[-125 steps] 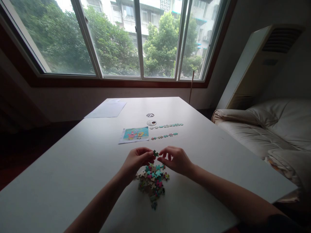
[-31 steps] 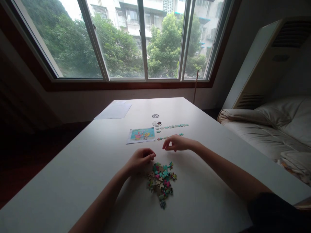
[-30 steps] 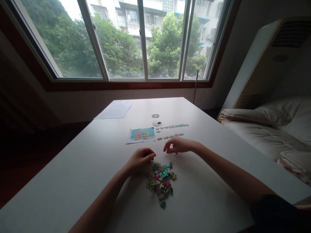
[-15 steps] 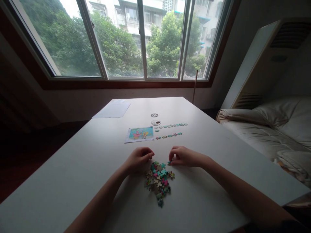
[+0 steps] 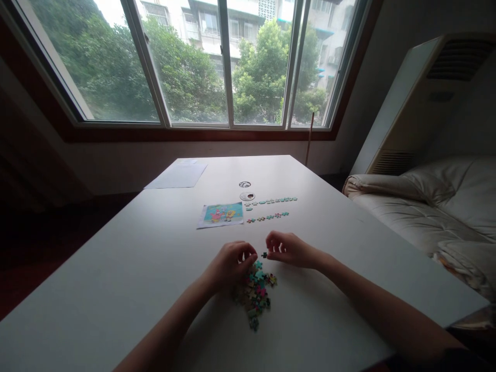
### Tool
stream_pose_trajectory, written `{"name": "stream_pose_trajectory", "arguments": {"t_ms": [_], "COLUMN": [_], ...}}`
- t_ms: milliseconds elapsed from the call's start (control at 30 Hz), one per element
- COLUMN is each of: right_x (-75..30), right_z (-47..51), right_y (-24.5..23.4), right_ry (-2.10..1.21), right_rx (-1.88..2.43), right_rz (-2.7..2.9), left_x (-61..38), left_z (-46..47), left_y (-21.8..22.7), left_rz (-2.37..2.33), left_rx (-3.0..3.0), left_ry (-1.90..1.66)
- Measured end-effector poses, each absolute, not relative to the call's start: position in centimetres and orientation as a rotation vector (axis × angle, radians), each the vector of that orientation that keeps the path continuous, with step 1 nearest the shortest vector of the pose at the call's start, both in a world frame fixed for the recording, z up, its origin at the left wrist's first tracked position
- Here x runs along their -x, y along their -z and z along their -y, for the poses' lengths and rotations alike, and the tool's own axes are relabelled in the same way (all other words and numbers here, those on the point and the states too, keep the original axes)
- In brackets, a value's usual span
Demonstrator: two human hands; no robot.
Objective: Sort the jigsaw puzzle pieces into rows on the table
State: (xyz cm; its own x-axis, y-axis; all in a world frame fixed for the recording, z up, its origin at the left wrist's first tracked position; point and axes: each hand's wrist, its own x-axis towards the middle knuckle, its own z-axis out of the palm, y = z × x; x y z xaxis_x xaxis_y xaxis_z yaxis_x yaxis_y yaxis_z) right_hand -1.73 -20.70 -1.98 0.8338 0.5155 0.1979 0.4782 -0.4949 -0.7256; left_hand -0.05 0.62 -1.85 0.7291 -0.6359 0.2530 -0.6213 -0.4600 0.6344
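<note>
Between the thumb and fingers of my right hand (image 5: 287, 249) is a small dark puzzle piece (image 5: 264, 254), pinched by its edge. My left hand (image 5: 235, 262) is closed, with its fingers curled to the thumb, just left of that piece and over the upper left of the puzzle pile (image 5: 256, 294). Whether anything sits in the left fingertips I cannot make out. Turquoise, pink, green and tan pieces make up the heap, partly hidden behind the left hand. Beyond the hands lies a cartoon picture sheet (image 5: 221, 214), with two rows of puzzle pieces (image 5: 270, 216) to its right.
The white table (image 5: 147, 268) carries two round discs (image 5: 247, 196) beyond the picture and a sheet of paper (image 5: 176, 175) at the far left. A pale sofa (image 5: 411, 206) stands along the right side. A window (image 5: 201, 67) faces me.
My left hand has moved right and slightly nearer, covering part of the pile. My right hand has shifted slightly left with the dark puzzle piece, bringing both hands close together.
</note>
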Motion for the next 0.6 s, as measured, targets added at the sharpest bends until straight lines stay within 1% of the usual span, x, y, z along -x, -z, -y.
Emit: {"name": "stream_pose_trajectory", "arguments": {"t_ms": [133,367,600], "right_x": [2.11,2.35,2.26], "right_z": [20.28,19.96,20.32], "right_y": [1.63,1.54,1.8], "right_ry": [-0.077,-0.07,0.394], "right_rx": [2.077,2.082,2.257], "right_rz": [0.688,0.708,0.666], "left_x": [0.61,0.58,-0.03], "left_z": [-0.22,-0.04,-0.21], "left_y": [1.74,2.04,2.0], "left_rz": [0.973,0.934,0.663], "left_rx": [-2.197,-2.141,-2.021], "left_ry": [0.012,0.02,0.063]}}
